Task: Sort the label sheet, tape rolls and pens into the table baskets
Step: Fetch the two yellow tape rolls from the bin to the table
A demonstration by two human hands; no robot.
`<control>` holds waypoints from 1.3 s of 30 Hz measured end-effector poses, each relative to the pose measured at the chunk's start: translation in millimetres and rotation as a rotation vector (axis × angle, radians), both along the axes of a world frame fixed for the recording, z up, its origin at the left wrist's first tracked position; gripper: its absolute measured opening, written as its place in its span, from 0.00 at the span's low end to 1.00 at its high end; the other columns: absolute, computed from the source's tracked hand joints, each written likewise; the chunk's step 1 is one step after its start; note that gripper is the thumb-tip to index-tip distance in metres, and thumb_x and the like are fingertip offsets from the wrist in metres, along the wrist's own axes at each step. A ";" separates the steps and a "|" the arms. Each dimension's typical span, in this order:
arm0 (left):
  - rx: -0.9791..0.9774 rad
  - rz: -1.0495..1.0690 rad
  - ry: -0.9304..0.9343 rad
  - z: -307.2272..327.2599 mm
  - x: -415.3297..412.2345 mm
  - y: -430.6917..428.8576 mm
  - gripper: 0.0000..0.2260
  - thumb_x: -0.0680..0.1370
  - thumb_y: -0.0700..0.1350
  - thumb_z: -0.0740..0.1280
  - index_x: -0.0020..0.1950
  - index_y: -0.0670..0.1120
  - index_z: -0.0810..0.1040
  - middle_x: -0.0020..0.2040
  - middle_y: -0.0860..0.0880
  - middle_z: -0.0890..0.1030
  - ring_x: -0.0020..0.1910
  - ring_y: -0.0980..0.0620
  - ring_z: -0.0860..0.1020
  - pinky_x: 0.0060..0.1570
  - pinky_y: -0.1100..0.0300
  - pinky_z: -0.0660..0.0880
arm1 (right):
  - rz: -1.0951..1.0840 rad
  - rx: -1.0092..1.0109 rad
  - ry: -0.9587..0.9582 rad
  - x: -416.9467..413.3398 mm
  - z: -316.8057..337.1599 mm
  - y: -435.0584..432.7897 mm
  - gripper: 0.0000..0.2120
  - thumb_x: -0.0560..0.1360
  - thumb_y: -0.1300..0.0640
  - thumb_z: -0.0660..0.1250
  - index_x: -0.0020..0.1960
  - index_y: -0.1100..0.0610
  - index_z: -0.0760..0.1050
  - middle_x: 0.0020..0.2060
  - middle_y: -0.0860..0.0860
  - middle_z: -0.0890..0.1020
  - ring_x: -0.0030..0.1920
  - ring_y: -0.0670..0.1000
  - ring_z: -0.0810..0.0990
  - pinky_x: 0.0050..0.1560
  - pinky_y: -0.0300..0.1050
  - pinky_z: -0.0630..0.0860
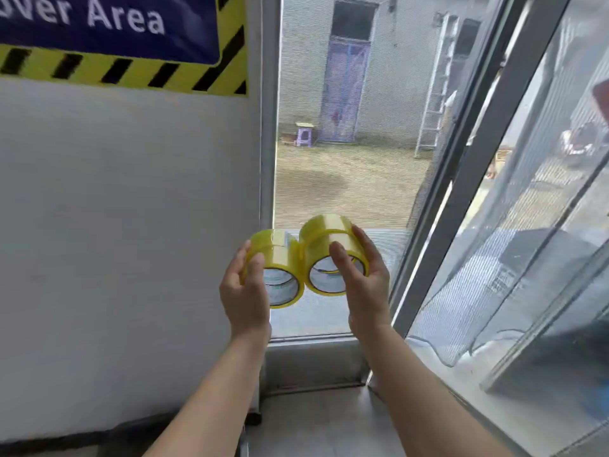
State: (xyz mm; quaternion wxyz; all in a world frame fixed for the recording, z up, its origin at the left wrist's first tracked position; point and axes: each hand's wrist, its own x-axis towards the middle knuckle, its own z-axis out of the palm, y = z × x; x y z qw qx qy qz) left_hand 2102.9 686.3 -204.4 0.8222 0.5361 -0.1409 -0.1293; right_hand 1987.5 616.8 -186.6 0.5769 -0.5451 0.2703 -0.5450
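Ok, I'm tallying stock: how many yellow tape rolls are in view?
4, it seems: two translucent yellow tape rolls stacked in the left hand, a second pair stacked in the right hand, stacks touching. Seams are faint.

1. We hold our left hand (245,291) raised ahead, thumb on the near side, fingers curled round the left tape rolls (280,258).
2. Our right hand (361,282) sits just to its right at about the same height, thumb across the front, fingers wrapped round the right tape rolls (321,232).
3. Our bare left forearm (204,390) and right forearm (425,390) reach from the near edge, converging towards the hands.
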 end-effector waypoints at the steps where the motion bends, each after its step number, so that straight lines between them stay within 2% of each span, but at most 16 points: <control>1: -0.013 -0.035 0.007 2.9 -6.4 -5.3 0.15 0.76 0.41 0.66 0.63 0.46 0.79 0.57 0.56 0.80 0.57 0.60 0.77 0.58 0.66 0.69 | -0.036 -0.005 -0.001 -8.2 2.1 -2.1 0.23 0.70 0.54 0.74 0.63 0.45 0.75 0.60 0.50 0.80 0.56 0.46 0.81 0.49 0.34 0.78; 3: -0.025 -0.109 0.006 6.6 -19.0 -16.1 0.14 0.77 0.40 0.65 0.62 0.48 0.79 0.54 0.57 0.81 0.55 0.62 0.78 0.55 0.67 0.70 | -0.117 -0.021 0.008 -24.4 5.8 -5.2 0.24 0.70 0.53 0.74 0.64 0.47 0.75 0.60 0.51 0.80 0.58 0.47 0.80 0.50 0.34 0.77; 6: -0.045 -0.231 0.027 11.1 -40.1 -32.2 0.13 0.77 0.41 0.66 0.59 0.50 0.80 0.53 0.59 0.81 0.54 0.64 0.78 0.55 0.66 0.70 | -0.250 -0.050 0.039 -51.7 9.3 -6.9 0.25 0.69 0.50 0.75 0.65 0.48 0.75 0.59 0.50 0.82 0.59 0.48 0.80 0.57 0.40 0.77; 8: -0.054 -0.310 0.047 13.6 -57.8 -41.3 0.12 0.77 0.40 0.66 0.58 0.52 0.80 0.51 0.62 0.81 0.52 0.68 0.78 0.54 0.67 0.71 | -0.333 -0.066 0.055 -72.7 11.7 -6.4 0.25 0.67 0.48 0.75 0.63 0.46 0.76 0.57 0.49 0.82 0.57 0.47 0.81 0.57 0.42 0.77; 11: -0.066 -0.439 0.090 14.7 -88.8 -53.3 0.11 0.76 0.41 0.67 0.56 0.53 0.80 0.53 0.56 0.82 0.55 0.58 0.79 0.59 0.59 0.73 | -0.431 -0.075 0.057 -107.8 13.1 -3.5 0.19 0.69 0.50 0.75 0.58 0.40 0.76 0.56 0.46 0.82 0.55 0.44 0.81 0.54 0.40 0.77; 15: -0.037 -0.590 0.080 16.5 -139.4 -65.8 0.15 0.72 0.46 0.68 0.58 0.51 0.81 0.55 0.53 0.83 0.57 0.54 0.79 0.64 0.53 0.73 | -0.593 -0.062 0.077 -160.4 14.1 4.2 0.20 0.67 0.46 0.75 0.58 0.38 0.76 0.59 0.46 0.80 0.59 0.46 0.79 0.61 0.47 0.76; 17: -0.036 -0.658 0.081 17.6 -165.8 -69.1 0.18 0.70 0.47 0.68 0.60 0.50 0.80 0.54 0.53 0.83 0.57 0.54 0.80 0.63 0.54 0.74 | -0.663 -0.054 0.082 -186.4 16.4 10.6 0.23 0.64 0.43 0.75 0.58 0.38 0.76 0.60 0.46 0.80 0.60 0.47 0.79 0.63 0.48 0.75; 19: -0.034 -0.729 0.077 18.6 -193.2 -70.7 0.20 0.69 0.49 0.67 0.60 0.50 0.80 0.51 0.55 0.83 0.55 0.55 0.80 0.60 0.57 0.74 | -0.725 -0.054 0.091 -213.1 19.0 19.3 0.24 0.65 0.43 0.74 0.60 0.39 0.75 0.60 0.46 0.80 0.60 0.47 0.79 0.63 0.47 0.75; 22: -0.051 -0.842 0.094 18.6 -239.3 -70.0 0.16 0.74 0.45 0.68 0.62 0.49 0.80 0.55 0.51 0.82 0.56 0.54 0.79 0.58 0.59 0.73 | -0.812 -0.067 0.097 -257.2 21.6 33.0 0.23 0.68 0.47 0.74 0.61 0.40 0.75 0.60 0.44 0.80 0.60 0.45 0.78 0.62 0.45 0.74; 24: -0.054 -0.895 0.100 19.6 -269.5 -67.0 0.15 0.77 0.42 0.67 0.63 0.47 0.79 0.58 0.50 0.82 0.58 0.54 0.79 0.60 0.60 0.73 | -0.861 -0.064 0.103 -284.7 22.7 42.2 0.23 0.67 0.46 0.75 0.61 0.40 0.75 0.61 0.44 0.79 0.61 0.44 0.77 0.62 0.44 0.73; 27: -0.062 -0.961 0.095 20.4 -313.2 -64.6 0.14 0.77 0.40 0.67 0.63 0.46 0.79 0.59 0.48 0.81 0.60 0.52 0.78 0.62 0.58 0.72 | -0.954 -0.043 0.099 -324.0 23.9 55.7 0.26 0.65 0.43 0.75 0.61 0.39 0.76 0.62 0.42 0.78 0.63 0.43 0.76 0.65 0.47 0.72; 31: -0.047 -1.043 0.084 20.9 -372.2 -59.0 0.14 0.76 0.41 0.67 0.62 0.47 0.79 0.59 0.49 0.81 0.60 0.53 0.78 0.62 0.58 0.72 | -1.054 -0.031 0.121 -377.8 25.9 73.2 0.25 0.67 0.44 0.75 0.63 0.40 0.75 0.63 0.39 0.77 0.64 0.40 0.73 0.69 0.49 0.69; 36: -0.052 -1.128 0.090 22.1 -444.5 -48.7 0.15 0.77 0.41 0.67 0.63 0.45 0.78 0.58 0.50 0.81 0.58 0.54 0.78 0.55 0.64 0.70 | -1.153 0.001 0.109 -443.7 27.8 92.2 0.26 0.65 0.45 0.76 0.62 0.41 0.76 0.63 0.41 0.77 0.65 0.43 0.74 0.69 0.51 0.70; 39: -0.054 -1.174 0.094 22.3 -488.7 -43.6 0.15 0.77 0.40 0.67 0.64 0.45 0.78 0.57 0.49 0.81 0.55 0.56 0.79 0.49 0.70 0.72 | -1.189 -0.008 0.110 -484.1 28.7 103.1 0.22 0.69 0.49 0.75 0.61 0.42 0.75 0.64 0.42 0.76 0.64 0.42 0.74 0.69 0.50 0.71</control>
